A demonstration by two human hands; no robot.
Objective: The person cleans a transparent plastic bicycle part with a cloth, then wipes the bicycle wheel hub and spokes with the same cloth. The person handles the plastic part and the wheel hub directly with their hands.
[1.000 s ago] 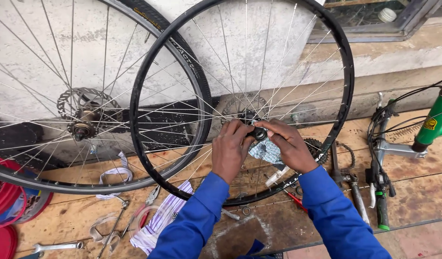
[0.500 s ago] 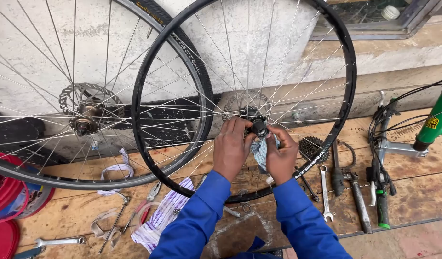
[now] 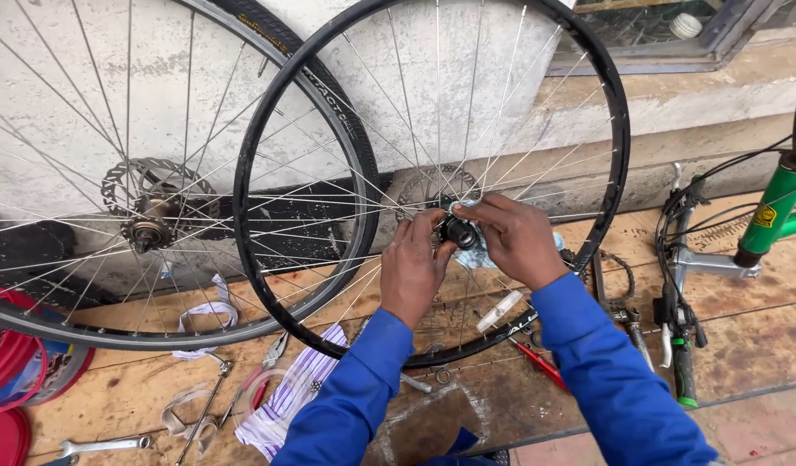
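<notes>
Head view: left hand (image 3: 412, 269) and right hand (image 3: 516, 239) pinch the hub (image 3: 459, 231), rim (image 3: 268, 129) touching the neighbouring wheel (image 3: 147, 220).

A second bicycle wheel (image 3: 147, 173) with a disc rotor leans against the far wall at the left. On the wooden floor (image 3: 743, 336) lie a spanner (image 3: 100, 446), a striped cloth (image 3: 290, 401) and a red-handled screwdriver (image 3: 540, 364). A green bicycle frame (image 3: 782, 207) stands at the right.

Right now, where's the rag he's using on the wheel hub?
In the head view the light blue rag sits at picture centre, under the right hand, pressed against the black hub of the nearer wheel.
</notes>
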